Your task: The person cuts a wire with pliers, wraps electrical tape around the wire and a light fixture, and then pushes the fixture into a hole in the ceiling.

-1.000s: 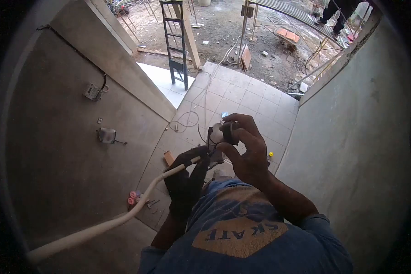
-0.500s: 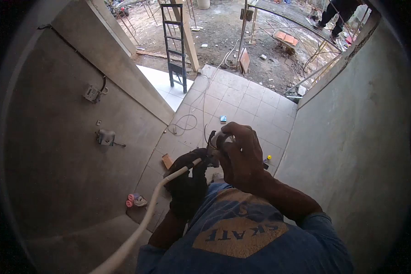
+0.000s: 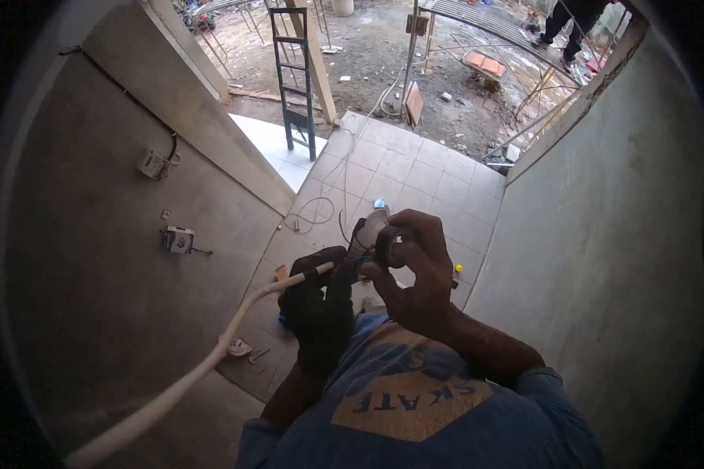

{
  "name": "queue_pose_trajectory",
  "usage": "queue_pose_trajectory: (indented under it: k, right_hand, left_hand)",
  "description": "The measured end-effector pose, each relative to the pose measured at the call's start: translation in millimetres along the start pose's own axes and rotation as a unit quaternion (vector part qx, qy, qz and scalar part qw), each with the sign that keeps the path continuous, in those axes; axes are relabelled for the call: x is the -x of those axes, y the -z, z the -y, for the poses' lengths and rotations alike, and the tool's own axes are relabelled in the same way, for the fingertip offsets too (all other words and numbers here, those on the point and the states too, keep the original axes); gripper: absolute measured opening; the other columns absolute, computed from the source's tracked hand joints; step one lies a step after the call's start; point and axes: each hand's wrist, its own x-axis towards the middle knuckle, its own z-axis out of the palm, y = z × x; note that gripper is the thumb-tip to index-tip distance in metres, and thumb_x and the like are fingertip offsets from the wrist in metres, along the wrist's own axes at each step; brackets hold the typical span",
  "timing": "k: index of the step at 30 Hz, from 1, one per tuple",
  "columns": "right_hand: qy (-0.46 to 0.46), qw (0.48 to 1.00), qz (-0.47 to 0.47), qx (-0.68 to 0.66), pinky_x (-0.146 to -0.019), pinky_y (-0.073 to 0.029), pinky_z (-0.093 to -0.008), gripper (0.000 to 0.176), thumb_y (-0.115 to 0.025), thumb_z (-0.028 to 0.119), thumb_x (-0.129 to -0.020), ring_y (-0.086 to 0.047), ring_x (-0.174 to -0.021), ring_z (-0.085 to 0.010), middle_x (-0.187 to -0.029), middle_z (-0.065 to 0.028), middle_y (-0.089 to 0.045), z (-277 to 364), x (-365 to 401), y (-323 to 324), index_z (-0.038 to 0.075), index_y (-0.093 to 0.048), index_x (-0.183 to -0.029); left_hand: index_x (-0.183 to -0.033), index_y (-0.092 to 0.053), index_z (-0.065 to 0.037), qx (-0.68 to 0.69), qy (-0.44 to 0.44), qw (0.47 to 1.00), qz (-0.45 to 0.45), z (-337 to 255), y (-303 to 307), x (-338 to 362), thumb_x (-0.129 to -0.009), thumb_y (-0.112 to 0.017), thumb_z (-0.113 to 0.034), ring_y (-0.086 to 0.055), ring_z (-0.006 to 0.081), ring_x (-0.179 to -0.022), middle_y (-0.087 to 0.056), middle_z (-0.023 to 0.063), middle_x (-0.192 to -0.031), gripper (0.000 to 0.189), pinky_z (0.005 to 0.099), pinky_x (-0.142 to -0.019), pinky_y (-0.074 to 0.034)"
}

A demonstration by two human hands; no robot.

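Note:
My left hand (image 3: 319, 309), in a dark glove, is closed round the end of a pale conduit (image 3: 235, 324) that runs down to the lower left. Dark wires (image 3: 352, 244) stick out by its fingertips. My bare right hand (image 3: 418, 270) is closed on a roll of dark tape (image 3: 391, 244), its fingers curled round the ring. Behind the roll a pale, rounded object (image 3: 374, 225) shows, too partly hidden to name. Both hands nearly touch in front of the blue shirt (image 3: 446, 391).
A black ladder (image 3: 295, 86) leans at the doorway. Electrical boxes (image 3: 178, 240) are on the left wall. Coiled cable (image 3: 314, 213) and a small blue box (image 3: 379, 203) lie on the tiled floor (image 3: 426, 176). A person (image 3: 569, 31) stands on scaffolding (image 3: 501, 27).
The conduit's near part has swung left and up. My right hand has turned slightly, and the tape ring shows more clearly. The view has shifted a little.

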Motion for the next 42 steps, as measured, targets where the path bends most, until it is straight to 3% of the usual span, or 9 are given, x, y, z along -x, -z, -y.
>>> queue_pose_trajectory:
  k: [2, 12, 14, 18, 22, 27, 30, 36, 42]
  right_hand:
    - [-0.009, 1.000, -0.008, 0.000, -0.084, -0.057, -0.0372, 0.027, -0.085, 0.003, -0.079, -0.064, -0.110, -0.0297, -0.125, -0.0202, -0.056, 3, -3, 0, -0.002, -0.066, -0.097]
    - [-0.230, 0.935, 0.106, -0.248, -0.096, -0.052, -0.0407, 0.022, -0.070, 0.014, -0.095, -0.062, -0.110, -0.0290, -0.124, -0.0189, -0.061, -18, -15, 12, -0.005, -0.072, -0.106]
    - [-0.246, 0.922, 0.118, -0.275, -0.098, -0.050, -0.0410, 0.023, -0.070, 0.014, -0.095, -0.062, -0.110, -0.0289, -0.123, -0.0192, -0.062, -18, -18, 13, -0.005, -0.072, -0.107]
    - [-0.211, 0.953, 0.107, -0.191, -0.092, -0.052, -0.0393, 0.023, -0.071, 0.016, -0.095, -0.064, -0.105, -0.0275, -0.121, -0.0200, -0.064, -19, -19, 10, -0.005, -0.073, -0.104]
    - [-0.245, 0.940, 0.132, -0.198, -0.104, -0.051, -0.0403, 0.022, -0.072, 0.008, -0.094, -0.061, -0.119, -0.0268, -0.124, -0.0166, -0.061, -14, -22, 15, -0.007, -0.073, -0.110]
    - [-0.246, 0.923, 0.145, -0.256, -0.096, -0.053, -0.0389, 0.022, -0.073, 0.012, -0.095, -0.063, -0.109, -0.0267, -0.123, -0.0179, -0.061, -22, -22, 12, -0.007, -0.072, -0.106]
    - [-0.238, 0.906, 0.168, -0.308, -0.091, -0.052, -0.0399, 0.022, -0.073, 0.016, -0.095, -0.064, -0.103, -0.0278, -0.123, -0.0197, -0.061, -24, -27, 20, -0.006, -0.072, -0.101]
    - [-0.216, 0.918, 0.212, -0.258, -0.096, -0.049, -0.0434, 0.023, -0.074, 0.017, -0.096, -0.060, -0.110, -0.0297, -0.121, -0.0201, -0.061, -8, -28, 26, -0.005, -0.072, -0.102]
    - [-0.214, 0.916, 0.191, -0.280, -0.094, -0.050, -0.0435, 0.022, -0.074, 0.016, -0.095, -0.061, -0.108, -0.0304, -0.120, -0.0198, -0.062, -6, -21, 27, -0.005, -0.072, -0.102]
  left_hand:
    - [-0.107, -0.070, 0.000, 0.193, 0.183, 0.964, 0.009, -17, 4, -5, -0.094, -0.073, -0.009, -0.071, 0.0161, -0.084, -0.075, 0.0108, -0.100, 0.016, 0.0288, -0.075, -0.058]
    - [-0.102, -0.071, -0.002, 0.265, 0.204, 0.942, 0.025, -10, -1, -4, -0.093, -0.074, -0.009, -0.070, 0.0156, -0.079, -0.071, 0.0111, -0.098, 0.012, 0.0279, -0.062, -0.058]
    - [-0.105, -0.072, -0.001, 0.166, 0.099, 0.980, 0.046, -1, 1, -6, -0.089, -0.078, -0.011, -0.071, 0.0173, -0.083, -0.072, 0.0115, -0.101, 0.020, 0.0286, -0.065, -0.058]
    - [-0.114, -0.070, -0.001, 0.252, 0.180, 0.948, 0.074, -5, 12, -15, -0.084, -0.083, -0.014, -0.071, 0.0205, -0.090, -0.072, 0.0116, -0.106, 0.035, 0.0332, -0.077, -0.059]
    - [-0.126, -0.066, -0.003, 0.228, 0.131, 0.961, 0.087, 9, 12, -4, -0.081, -0.088, -0.020, -0.068, 0.0225, -0.104, -0.069, 0.0139, -0.120, 0.053, 0.0399, -0.094, -0.054]
    - [-0.139, -0.060, -0.004, 0.115, 0.028, 0.983, 0.141, 32, 27, -19, -0.068, -0.096, -0.030, -0.058, 0.0289, -0.130, -0.061, 0.0165, -0.138, 0.084, 0.0453, -0.109, -0.046]
    - [-0.145, -0.054, -0.003, 0.282, 0.016, 0.917, 0.283, 59, 39, -44, -0.066, -0.094, -0.052, -0.048, 0.0352, -0.142, -0.056, 0.0211, -0.145, 0.102, 0.0484, -0.117, -0.040]
    - [-0.138, -0.065, -0.008, 0.300, -0.062, 0.906, 0.291, 41, 23, -54, -0.060, -0.098, -0.042, -0.046, 0.0351, -0.144, -0.057, 0.0171, -0.147, 0.092, 0.0482, -0.118, -0.037]
    - [-0.125, -0.070, -0.001, 0.364, -0.025, 0.898, 0.245, 36, 9, -37, -0.075, -0.087, -0.057, -0.056, 0.0337, -0.134, -0.059, 0.0224, -0.141, 0.077, 0.0475, -0.111, -0.046]
